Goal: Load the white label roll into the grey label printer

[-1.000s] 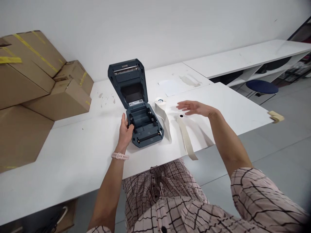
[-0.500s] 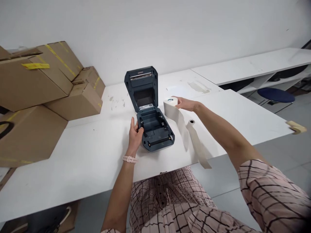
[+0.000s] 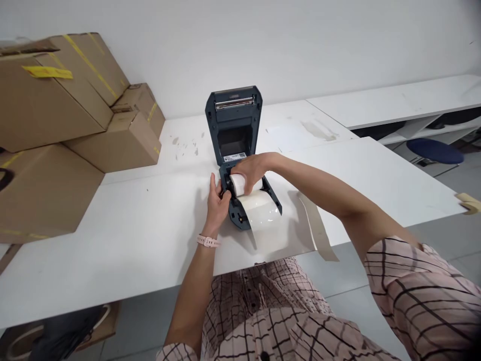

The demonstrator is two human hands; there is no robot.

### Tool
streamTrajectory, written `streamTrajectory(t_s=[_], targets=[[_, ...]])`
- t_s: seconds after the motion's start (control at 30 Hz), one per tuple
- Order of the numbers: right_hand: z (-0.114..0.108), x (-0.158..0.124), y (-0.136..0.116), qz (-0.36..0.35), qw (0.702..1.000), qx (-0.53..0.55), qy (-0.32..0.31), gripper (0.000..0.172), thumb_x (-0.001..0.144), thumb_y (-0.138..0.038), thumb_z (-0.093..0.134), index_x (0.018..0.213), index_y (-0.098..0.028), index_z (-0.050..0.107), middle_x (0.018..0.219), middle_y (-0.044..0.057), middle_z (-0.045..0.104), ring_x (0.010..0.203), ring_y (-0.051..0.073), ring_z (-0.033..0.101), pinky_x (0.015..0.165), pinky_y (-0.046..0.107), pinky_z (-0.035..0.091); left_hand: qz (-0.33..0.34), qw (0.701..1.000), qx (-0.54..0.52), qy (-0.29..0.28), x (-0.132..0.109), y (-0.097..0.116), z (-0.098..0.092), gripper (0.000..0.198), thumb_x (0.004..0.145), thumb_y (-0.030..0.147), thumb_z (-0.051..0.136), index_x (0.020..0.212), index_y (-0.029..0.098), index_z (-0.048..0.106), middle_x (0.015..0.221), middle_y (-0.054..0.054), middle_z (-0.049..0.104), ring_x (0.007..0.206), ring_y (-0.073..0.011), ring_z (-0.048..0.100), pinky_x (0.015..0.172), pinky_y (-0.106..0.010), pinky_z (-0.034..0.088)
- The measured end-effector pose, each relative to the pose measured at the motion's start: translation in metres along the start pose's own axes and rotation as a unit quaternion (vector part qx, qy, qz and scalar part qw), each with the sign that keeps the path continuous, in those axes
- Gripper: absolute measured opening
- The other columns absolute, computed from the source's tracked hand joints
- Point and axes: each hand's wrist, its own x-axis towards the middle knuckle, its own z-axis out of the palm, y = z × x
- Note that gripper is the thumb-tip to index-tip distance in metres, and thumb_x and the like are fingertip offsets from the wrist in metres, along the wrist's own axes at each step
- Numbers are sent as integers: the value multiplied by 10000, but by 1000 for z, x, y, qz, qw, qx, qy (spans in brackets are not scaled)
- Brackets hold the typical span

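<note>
A dark blue-grey label printer (image 3: 233, 120) stands on the white table with its lid raised. My left hand (image 3: 218, 206) grips its left side, thumb over the rim and fingers along the outside. My right hand (image 3: 256, 168) is closed over a white label roll (image 3: 237, 184) from above, inside the printer's bay. From the roll a glossy label strip (image 3: 263, 213) runs forward over the printer's front and down onto the table. The roll's far side is hidden under my right hand. Right of the printer, another pale strip (image 3: 319, 230) hangs over the table's front edge.
Stacked cardboard boxes (image 3: 124, 138) with yellow tape fill the table's left side. A white sheet (image 3: 283, 138) lies behind my right forearm. Beyond the table's right end are a blue stool (image 3: 435, 150) and a white shelf unit (image 3: 406, 103). A white wall stands behind.
My right hand has carried the label roll leftward from beside the printer into its open bay, and the strip now drapes over the front. My left hand stays on the printer's left side.
</note>
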Motion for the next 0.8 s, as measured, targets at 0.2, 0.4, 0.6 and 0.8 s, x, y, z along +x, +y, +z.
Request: streamTrajectory(t_s=[0.2, 0.4, 0.6, 0.8], targets=[[14, 7, 0, 0, 1000, -16, 7, 647, 641, -446, 883, 1208, -195, 697, 1076, 93, 733, 980, 326, 692, 770, 378, 520, -5, 1000, 14, 2, 0, 0, 0, 926, 954, 255, 596, 1693, 284, 39, 1682, -148, 398, 1454, -278, 525, 1209, -489, 410], [42, -62, -31, -54, 986, -36, 156, 527, 967, -330, 657, 1453, -146, 571, 1381, 192, 647, 1252, 375, 624, 977, 506, 539, 9, 1000, 4, -4, -2, 1, 0, 923, 953, 275, 615, 1692, 302, 61, 1676, -131, 414, 1489, -273, 481, 1239, -502, 369], [110, -118, -48, -117, 973, 71, 187, 744, 1028, -611, 504, 1655, -260, 311, 1721, 120, 303, 1590, 330, 308, 1272, 552, 340, 8, 1000, 11, -2, -5, 6, 1, 887, 965, 295, 616, 1688, 279, 102, 1689, -134, 387, 1530, -274, 430, 1260, -472, 347], [139, -110, -49, -127, 964, 78, 219, 1032, 942, -694, 589, 1698, -286, 18, 1761, 106, 95, 1637, 316, 125, 1327, 550, 221, 28, 1000, -5, -4, 0, 1, 2, 875, 941, 355, 659, 1673, 293, 185, 1686, -117, 397, 1535, -287, 421, 1271, -466, 332]])
